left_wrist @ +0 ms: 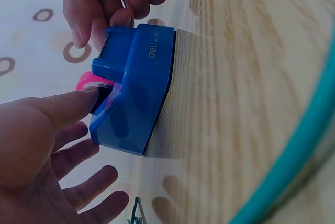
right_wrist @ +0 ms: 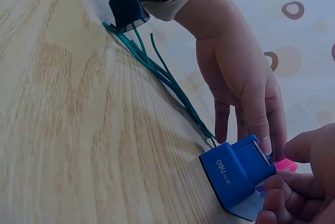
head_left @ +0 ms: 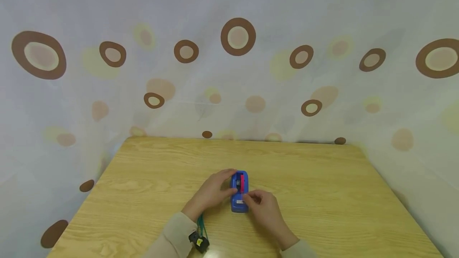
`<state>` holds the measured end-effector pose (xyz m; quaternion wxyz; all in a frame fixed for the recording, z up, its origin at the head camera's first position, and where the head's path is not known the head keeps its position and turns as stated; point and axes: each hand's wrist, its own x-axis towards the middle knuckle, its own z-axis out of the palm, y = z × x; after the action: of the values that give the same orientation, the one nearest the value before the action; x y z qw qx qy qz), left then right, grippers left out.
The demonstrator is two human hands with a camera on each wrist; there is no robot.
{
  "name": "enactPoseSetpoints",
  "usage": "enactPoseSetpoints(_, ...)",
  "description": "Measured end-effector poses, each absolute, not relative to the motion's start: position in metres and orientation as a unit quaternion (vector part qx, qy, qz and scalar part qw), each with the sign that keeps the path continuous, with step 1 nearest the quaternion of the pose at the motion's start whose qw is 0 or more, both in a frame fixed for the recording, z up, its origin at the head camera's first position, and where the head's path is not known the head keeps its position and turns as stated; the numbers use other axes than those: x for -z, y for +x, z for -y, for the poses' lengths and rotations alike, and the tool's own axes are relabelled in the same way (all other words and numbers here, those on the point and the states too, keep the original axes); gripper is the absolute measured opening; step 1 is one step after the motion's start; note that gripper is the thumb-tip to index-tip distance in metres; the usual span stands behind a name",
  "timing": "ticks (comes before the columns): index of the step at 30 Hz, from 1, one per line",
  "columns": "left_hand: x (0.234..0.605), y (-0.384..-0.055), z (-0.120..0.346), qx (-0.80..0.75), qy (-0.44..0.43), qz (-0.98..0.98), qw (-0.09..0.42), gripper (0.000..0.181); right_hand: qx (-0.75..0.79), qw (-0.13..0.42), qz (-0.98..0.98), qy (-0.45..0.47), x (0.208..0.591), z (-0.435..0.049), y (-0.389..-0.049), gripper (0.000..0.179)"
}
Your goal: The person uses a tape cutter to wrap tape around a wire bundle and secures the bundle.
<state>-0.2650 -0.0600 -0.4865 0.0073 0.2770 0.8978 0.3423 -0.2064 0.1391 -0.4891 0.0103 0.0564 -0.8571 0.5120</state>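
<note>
A blue tape dispenser (head_left: 239, 206), marked "deli" in the wrist views, sits on the table with a pink tape roll (head_left: 242, 183) in it. My left hand (head_left: 211, 192) holds the dispenser from the left. Its thumb presses by the black hub (left_wrist: 103, 96) of the roll, its index finger reaches the dispenser's far end, and its other fingers spread loosely. My right hand (head_left: 265, 210) is at the dispenser's right side, by the toothed cutter (right_wrist: 260, 152). Its thumb and index tips come close together; whether tape is between them cannot be made out.
The wooden table (head_left: 143, 178) reaches back to a patterned curtain (head_left: 215, 75) behind and at both sides. From a black device (head_left: 199, 242) on my left wrist, teal cords (right_wrist: 172, 80) hang beside the left hand, near the dispenser in the right wrist view.
</note>
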Motion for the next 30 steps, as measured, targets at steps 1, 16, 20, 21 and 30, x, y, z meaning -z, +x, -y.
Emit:
enactPoseSetpoints(1, 0.487, -0.265, 0.060, -0.342, 0.277, -0.898, 0.007, 0.057, -0.512, 0.009, 0.857, 0.054, 0.489, -0.139, -0.207, 0.021)
enactPoseSetpoints(16, 0.491, -0.265, 0.059, -0.350, 0.269, -0.897, 0.008, 0.058, -0.514, -0.011, 0.857, 0.033, 0.492, -0.137, -0.205, 0.025)
enactPoseSetpoints(20, 0.497, -0.263, 0.058, -0.351, 0.258, -0.900, 0.018, 0.058, -0.510, -0.029, 0.859, 0.034, 0.496, -0.137, -0.201, 0.026)
enactPoseSetpoints(21, 0.498, -0.262, 0.058, -0.351, 0.255, -0.901, 0.021, 0.058, -0.509, -0.034, 0.859, 0.035, 0.497, -0.137, -0.200, 0.026)
enactPoseSetpoints(30, 0.494, -0.266, 0.058, -0.352, 0.261, -0.899, 0.006, 0.058, -0.517, -0.028, 0.854, 0.052, 0.495, -0.139, -0.204, 0.024)
